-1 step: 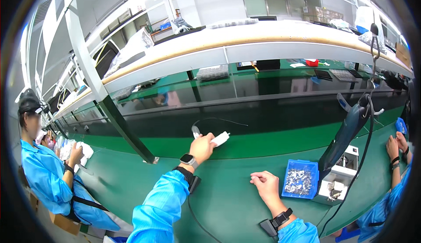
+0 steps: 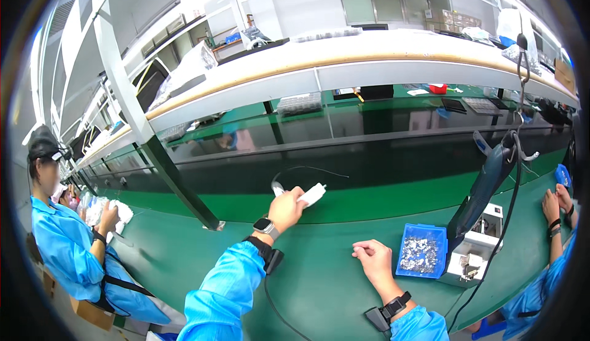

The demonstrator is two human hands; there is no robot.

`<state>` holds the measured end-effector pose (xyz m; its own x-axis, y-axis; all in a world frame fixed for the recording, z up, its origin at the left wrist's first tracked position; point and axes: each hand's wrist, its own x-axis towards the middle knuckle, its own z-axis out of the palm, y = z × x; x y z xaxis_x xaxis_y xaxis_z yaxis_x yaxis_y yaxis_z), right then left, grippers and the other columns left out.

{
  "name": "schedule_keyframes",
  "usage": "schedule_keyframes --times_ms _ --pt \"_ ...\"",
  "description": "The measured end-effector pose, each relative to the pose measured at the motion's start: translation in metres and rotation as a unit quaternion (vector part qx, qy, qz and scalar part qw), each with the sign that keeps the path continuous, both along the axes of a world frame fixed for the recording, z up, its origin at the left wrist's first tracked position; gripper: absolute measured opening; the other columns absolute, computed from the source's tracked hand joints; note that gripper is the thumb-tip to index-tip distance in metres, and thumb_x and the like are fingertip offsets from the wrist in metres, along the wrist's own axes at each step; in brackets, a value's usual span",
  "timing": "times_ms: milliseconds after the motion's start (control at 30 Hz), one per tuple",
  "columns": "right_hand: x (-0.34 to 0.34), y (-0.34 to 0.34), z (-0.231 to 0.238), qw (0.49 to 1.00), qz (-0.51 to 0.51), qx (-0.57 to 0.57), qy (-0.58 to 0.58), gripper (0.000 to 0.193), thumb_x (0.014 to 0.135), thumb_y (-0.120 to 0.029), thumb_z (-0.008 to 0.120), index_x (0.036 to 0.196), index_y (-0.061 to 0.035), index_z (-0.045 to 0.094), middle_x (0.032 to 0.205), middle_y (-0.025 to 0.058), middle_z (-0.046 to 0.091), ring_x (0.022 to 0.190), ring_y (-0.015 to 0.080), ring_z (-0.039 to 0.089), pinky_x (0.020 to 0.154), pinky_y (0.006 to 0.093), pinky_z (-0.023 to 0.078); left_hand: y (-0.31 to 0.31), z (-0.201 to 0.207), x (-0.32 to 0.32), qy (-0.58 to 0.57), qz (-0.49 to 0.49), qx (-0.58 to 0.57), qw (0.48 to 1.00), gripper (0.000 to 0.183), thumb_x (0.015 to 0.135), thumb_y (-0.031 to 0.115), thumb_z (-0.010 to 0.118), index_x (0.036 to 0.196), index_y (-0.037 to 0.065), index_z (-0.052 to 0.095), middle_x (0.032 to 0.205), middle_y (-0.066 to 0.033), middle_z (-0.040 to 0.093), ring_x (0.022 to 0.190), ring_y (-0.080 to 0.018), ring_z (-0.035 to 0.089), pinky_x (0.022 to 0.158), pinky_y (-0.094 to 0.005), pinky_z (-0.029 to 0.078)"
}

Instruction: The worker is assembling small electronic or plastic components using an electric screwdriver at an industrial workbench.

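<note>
My left hand is closed around a white plastic piece, oblong with a small nub at its far end. A thin dark cord arcs out beyond that hand, from a pale grey end that shows at the back of the fingers. Over the green bench, my right hand is closed, thumb and fingertips together; whatever they may pinch cannot be made out. Just right of it sits a blue bin of small metal parts. An electric screwdriver hangs tilted beside the bin.
Behind the screwdriver stands a metal box-like fixture. A dark conveyor belt crosses beyond the bench, below a long shelf. A metal post rises at left. Co-workers sit at left and right.
</note>
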<state>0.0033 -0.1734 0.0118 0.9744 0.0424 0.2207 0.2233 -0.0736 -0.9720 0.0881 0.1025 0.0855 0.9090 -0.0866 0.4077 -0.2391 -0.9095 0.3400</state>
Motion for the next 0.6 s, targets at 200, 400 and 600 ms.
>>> schedule_keyframes --times_ms 200,400,600 --pt "-0.031 -0.002 0.044 0.989 -0.038 0.074 -0.118 0.008 0.088 0.004 0.064 0.093 0.0049 0.07 0.088 0.0114 0.072 0.083 0.0178 0.073 0.074 0.0269 0.059 -0.054 0.055 -0.065 0.106 -0.148 -0.409 0.894 0.017 0.092 0.015 0.067 0.098 0.0 0.061 0.087 -0.0071 0.072 0.078 -0.0081 0.065 0.066 -0.0245 0.05" --pt "-0.062 -0.027 0.117 0.962 -0.062 0.116 -0.237 0.009 0.082 0.007 0.07 0.09 0.0018 0.068 0.092 0.0125 0.074 0.083 0.0198 0.073 0.072 0.0264 0.057 -0.114 0.062 -0.137 0.197 -0.18 -0.576 0.773 0.013 0.096 0.012 0.064 0.1 0.0 0.062 0.089 -0.0037 0.07 0.076 -0.0055 0.063 0.069 -0.0219 0.05" --pt "-0.072 -0.049 0.134 0.924 -0.071 -0.094 -0.363 0.018 0.073 0.007 0.075 0.085 -0.0021 0.067 0.091 0.0121 0.07 0.081 0.0237 0.07 0.073 0.0296 0.055 -0.154 0.055 -0.168 0.256 -0.206 -0.639 0.695 0.028 0.104 0.026 0.049 0.109 0.0 0.059 0.09 -0.0074 0.069 0.078 -0.011 0.065 0.072 -0.026 0.053"
